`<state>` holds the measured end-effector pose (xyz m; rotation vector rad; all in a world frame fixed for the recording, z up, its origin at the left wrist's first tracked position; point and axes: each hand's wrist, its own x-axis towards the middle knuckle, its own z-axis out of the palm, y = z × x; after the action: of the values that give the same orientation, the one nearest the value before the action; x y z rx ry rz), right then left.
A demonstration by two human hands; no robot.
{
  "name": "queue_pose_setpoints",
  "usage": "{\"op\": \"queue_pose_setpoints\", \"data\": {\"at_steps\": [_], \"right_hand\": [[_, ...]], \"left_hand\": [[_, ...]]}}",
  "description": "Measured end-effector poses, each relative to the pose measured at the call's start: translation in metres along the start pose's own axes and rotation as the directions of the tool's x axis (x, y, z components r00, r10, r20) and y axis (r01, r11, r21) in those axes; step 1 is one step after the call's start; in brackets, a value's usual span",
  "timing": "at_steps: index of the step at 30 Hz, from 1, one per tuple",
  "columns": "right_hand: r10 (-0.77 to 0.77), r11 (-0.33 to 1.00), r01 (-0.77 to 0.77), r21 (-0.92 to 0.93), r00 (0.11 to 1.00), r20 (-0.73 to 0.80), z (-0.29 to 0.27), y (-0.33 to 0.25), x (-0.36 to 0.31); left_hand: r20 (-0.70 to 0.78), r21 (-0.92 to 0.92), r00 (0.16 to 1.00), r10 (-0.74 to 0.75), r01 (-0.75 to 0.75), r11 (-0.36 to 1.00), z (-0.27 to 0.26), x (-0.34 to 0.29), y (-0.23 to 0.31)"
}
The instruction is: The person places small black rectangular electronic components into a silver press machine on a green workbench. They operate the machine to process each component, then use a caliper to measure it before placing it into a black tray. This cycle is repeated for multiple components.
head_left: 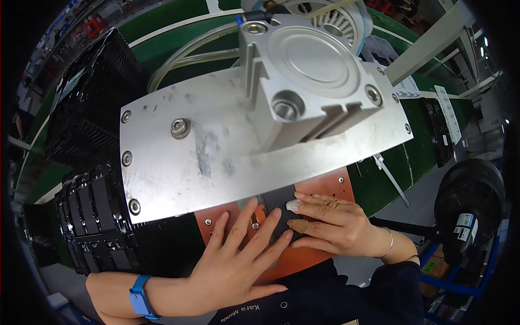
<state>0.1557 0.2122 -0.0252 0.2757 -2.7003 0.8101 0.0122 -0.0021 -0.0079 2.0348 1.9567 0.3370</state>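
Observation:
My left hand point(242, 260) lies open over a copper-coloured base plate point(323, 186), its fingers spread and the fingertips at a dark grey flat piece point(280, 199). From the right, my right hand point(337, 227) rests its stretched fingers on the right edge of that piece. Two of its fingertips are wrapped, one in white and one in tan. Above the hands sits a large silver metal plate point(162, 179) carrying a square pneumatic cylinder point(314, 65); it hides the far part of the dark piece and base plate.
Stacked black trays point(95, 97) stand at the left, with a black tray of dark rectangular pieces point(92, 216) nearer. A metal caliper point(391, 179) lies on the green table at right. A black round lamp-like device point(468, 189) stands at far right. Clear hoses point(200, 57) run behind the cylinder.

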Motion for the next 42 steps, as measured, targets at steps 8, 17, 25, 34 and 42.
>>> {"op": "queue_pose_setpoints", "data": {"at_steps": [8, 17, 25, 34, 42], "right_hand": [[0.012, 1.000, -0.013, 0.020, 0.999, 0.039, -0.002, -0.001, 0.001], [0.041, 0.999, -0.043, 0.028, 0.997, 0.071, -0.003, -0.003, 0.001], [0.236, 0.744, -0.340, 0.575, 0.939, 0.250, -0.018, -0.034, 0.007], [0.674, 0.240, -0.552, 0.799, 0.687, 0.273, -0.009, -0.013, 0.008], [0.600, 0.171, -0.353, 0.920, 0.778, 0.187, 0.004, -0.056, -0.012]], "left_hand": [[-0.004, 0.012, 1.000, -0.010, 0.010, 1.000, 0.000, -0.002, 0.001], [0.010, 0.011, 1.000, -0.021, 0.020, 1.000, 0.000, -0.001, 0.002], [-0.023, -0.006, 1.000, -0.016, 0.016, 1.000, -0.002, -0.004, 0.001], [-0.328, -0.309, 0.945, 0.012, -0.120, 0.943, -0.009, -0.004, -0.006], [0.084, -0.932, 0.894, -0.440, 0.227, 0.283, -0.013, 0.001, 0.009]]}}
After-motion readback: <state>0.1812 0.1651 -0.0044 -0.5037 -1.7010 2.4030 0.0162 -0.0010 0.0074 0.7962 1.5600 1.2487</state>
